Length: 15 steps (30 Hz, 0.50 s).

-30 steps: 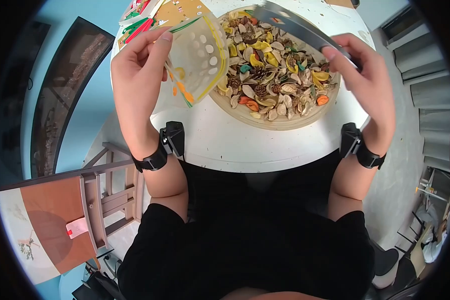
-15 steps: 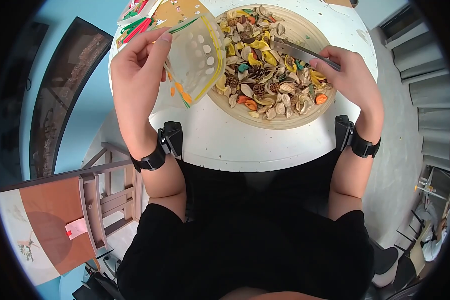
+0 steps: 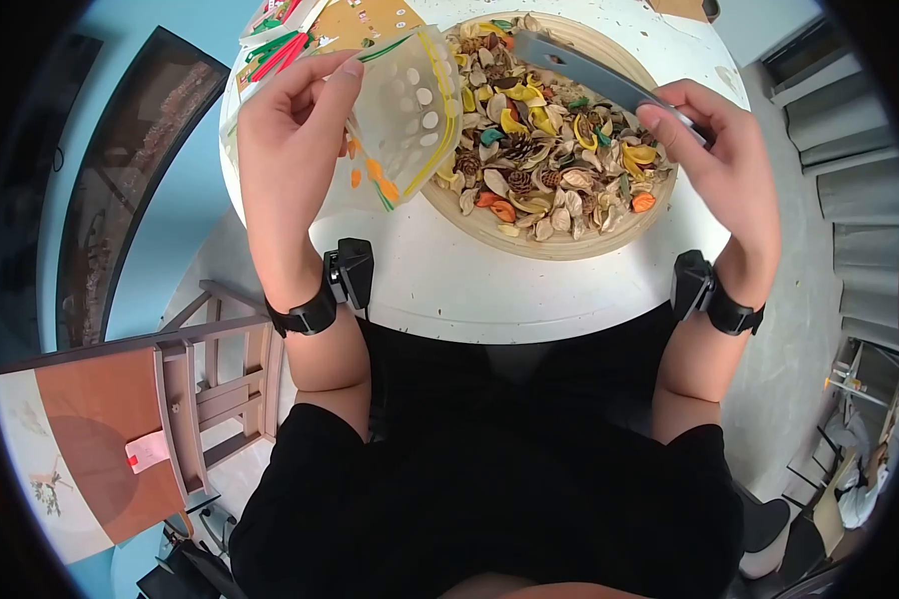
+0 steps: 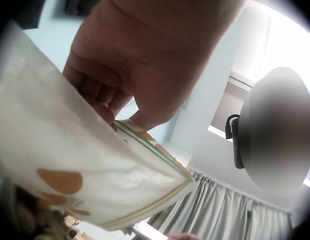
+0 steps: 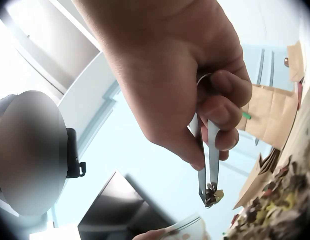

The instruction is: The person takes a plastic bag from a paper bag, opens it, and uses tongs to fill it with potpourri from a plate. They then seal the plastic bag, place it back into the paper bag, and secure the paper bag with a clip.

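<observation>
The left hand (image 3: 292,160) pinches the edge of a translucent zip bag (image 3: 395,115) with orange shapes and white dots; the left wrist view shows the bag (image 4: 85,165) hanging from its fingertips. Metal tongs (image 3: 609,82) are in the right hand (image 3: 724,160), above the round wooden tray (image 3: 559,248) of dried petals and cones (image 3: 519,182). In the right wrist view, the right hand (image 5: 180,75) grips the tongs (image 5: 213,155), whose tips pinch a small brown-and-yellow dried piece (image 5: 212,195). The tips are right of the bag in the head view.
The tray stands on a round white table (image 3: 449,290). Behind the left hand lie a patterned tan sheet (image 3: 365,25) and red and green strips (image 3: 278,55). Brown paper bags (image 5: 269,115) stand beyond the tray in the right wrist view.
The right hand lowered the tongs into the petals half a second ago and has since lifted them, their tips up and left. The left hand and bag have shifted slightly right.
</observation>
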### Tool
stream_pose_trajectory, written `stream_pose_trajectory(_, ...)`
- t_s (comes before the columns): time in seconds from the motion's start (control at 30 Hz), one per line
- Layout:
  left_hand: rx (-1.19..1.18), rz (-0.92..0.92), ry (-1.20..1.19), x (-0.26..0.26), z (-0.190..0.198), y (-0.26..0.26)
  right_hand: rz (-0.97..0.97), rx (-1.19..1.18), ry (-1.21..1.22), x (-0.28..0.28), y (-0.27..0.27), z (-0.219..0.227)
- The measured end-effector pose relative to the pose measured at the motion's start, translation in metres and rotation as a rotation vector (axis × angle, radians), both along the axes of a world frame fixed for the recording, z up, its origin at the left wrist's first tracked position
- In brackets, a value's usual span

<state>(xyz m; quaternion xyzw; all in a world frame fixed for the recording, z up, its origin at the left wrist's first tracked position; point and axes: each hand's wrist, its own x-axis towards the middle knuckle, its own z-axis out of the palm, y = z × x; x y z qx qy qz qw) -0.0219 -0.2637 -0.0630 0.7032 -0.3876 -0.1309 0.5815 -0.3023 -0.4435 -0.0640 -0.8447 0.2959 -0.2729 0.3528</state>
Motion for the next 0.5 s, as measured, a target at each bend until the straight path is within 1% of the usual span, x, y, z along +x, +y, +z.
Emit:
stream_pose_trajectory(0.03,-0.004,-0.001,0.005,-0.001,0.0,-0.002,0.012,-0.007,-0.014,0.005,0.006,0.003)
stream_pose_trajectory(0.13,-0.027,0.001,0.029,-0.006,0.002,-0.003,0.091,-0.091,0.043,0.026,0.029,0.011)
stream_pose_trajectory(0.27,-0.056,0.012,0.039,-0.004,0.0,-0.003,0.084,-0.105,0.063,0.043,0.041,0.01)
stream_pose_trajectory(0.37,-0.085,0.005,0.052,0.002,-0.002,-0.001,-0.021,-0.014,-0.078,0.027,0.031,0.008)
stream_pose_trajectory(0.5,-0.098,0.02,0.083,0.004,-0.001,-0.001,-0.246,-0.006,0.062,-0.012,0.015,0.014)
